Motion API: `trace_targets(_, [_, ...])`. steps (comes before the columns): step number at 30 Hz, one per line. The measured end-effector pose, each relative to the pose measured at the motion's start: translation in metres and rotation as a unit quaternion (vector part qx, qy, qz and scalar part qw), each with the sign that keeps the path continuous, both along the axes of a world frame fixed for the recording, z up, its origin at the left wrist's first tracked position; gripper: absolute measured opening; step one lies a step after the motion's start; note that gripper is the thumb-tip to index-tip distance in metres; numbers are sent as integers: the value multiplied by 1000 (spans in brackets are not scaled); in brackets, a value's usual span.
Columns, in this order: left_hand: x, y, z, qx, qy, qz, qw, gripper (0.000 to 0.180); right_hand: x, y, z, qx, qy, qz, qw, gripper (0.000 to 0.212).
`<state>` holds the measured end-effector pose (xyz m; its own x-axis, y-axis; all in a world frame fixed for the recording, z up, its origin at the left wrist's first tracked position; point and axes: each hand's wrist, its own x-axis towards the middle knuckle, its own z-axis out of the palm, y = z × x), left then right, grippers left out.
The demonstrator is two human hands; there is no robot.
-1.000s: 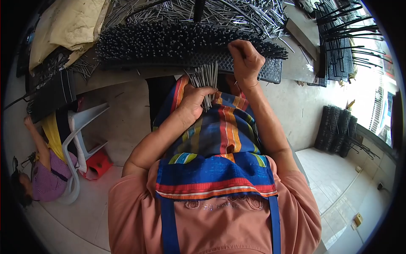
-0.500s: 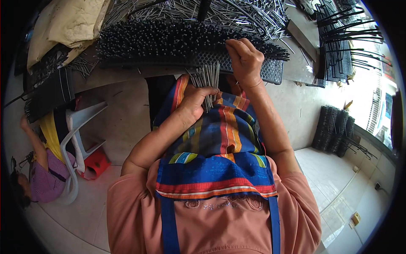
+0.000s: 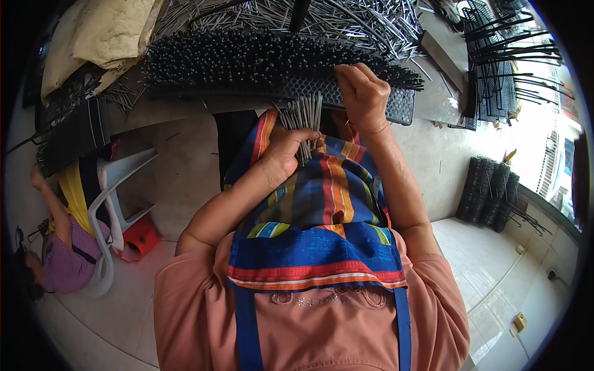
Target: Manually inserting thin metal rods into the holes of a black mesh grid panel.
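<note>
Bundle of metal rods (image 3: 303, 117) in the left hand (image 3: 284, 149), narrow pinch over the perforated tray (image 3: 399, 106)!

Starting nearest, at the bottom of the frame: a salmon-pink shirt (image 3: 309, 331) and a blue apron (image 3: 322, 260), spread up over the lap in bands of red, orange and yellow.

Up to the centre of the frame: gripping the metal rods firmly in the left hand, closed around the lower part, with the thumb laid across the front. Standing nearly upright over the apron, fanned a little at the top, close up to the front edge of the tray!

Up and to the right: above the bare holes of the tray, the right hand (image 3: 368, 96), curled in narrow with fingertips drawn together. Cannot tell from here about any rod in that pinch.

Beyond: a dense brush of dark upright rods (image 3: 229, 65), packed across most of the tray. Along the top of the frame, a glinting heap of loose rods (image 3: 371, 25) on the worktop (image 3: 164, 108). Upper left: creased tan wrapping (image 3: 114, 34). Upper right: a flat metal bar (image 3: 442, 59), then black wire racks (image 3: 495, 89).

Far left: a co-worker in purple (image 3: 71, 260), with a hand at a black panel (image 3: 71, 139), by a grey chair (image 3: 128, 168). Far right: dark bundles (image 3: 486, 191) on the pale floor (image 3: 495, 290).
</note>
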<state>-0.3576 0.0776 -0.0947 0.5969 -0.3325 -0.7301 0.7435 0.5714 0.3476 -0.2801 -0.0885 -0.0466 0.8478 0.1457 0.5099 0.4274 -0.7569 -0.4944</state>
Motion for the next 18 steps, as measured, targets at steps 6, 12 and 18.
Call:
trace_targets(6, [2, -1, 2, -12, -14, 3, 1000, 13, 4, 12, -12, -84, 16, -6, 996, 11])
trace_targets(12, [0, 1, -9, 4, -34, -3, 999, 25, 2, 12, -15, -132, 76, -12, 988, 12])
trace_targets(18, [4, 1, -6, -32, -35, 3, 999, 31, -19, 6, -28, 112, 124, -37, 985, 11])
